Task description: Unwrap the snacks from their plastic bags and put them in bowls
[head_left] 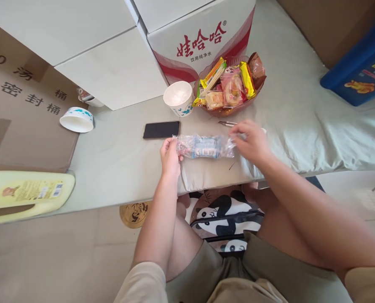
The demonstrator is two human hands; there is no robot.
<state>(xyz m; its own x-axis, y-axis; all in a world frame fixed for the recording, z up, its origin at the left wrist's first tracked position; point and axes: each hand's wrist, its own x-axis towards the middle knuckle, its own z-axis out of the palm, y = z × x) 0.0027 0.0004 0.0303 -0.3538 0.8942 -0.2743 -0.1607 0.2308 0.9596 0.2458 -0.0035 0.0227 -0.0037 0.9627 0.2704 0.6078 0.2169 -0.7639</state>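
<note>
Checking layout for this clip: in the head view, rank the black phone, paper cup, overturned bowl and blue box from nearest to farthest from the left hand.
From the left hand, which grips the clear packet:
1. Black phone, just beyond it.
2. Paper cup, farther back.
3. Overturned bowl, far left.
4. Blue box, far right corner.

The left hand point(170, 158) pinches one end of a clear plastic packet point(204, 147) and the right hand point(252, 141) grips the other, just right of the black phone point(161, 129). Beyond the phone, to its right, stand a white paper cup point(178, 97) and a snack bowl point(226, 112).
</note>
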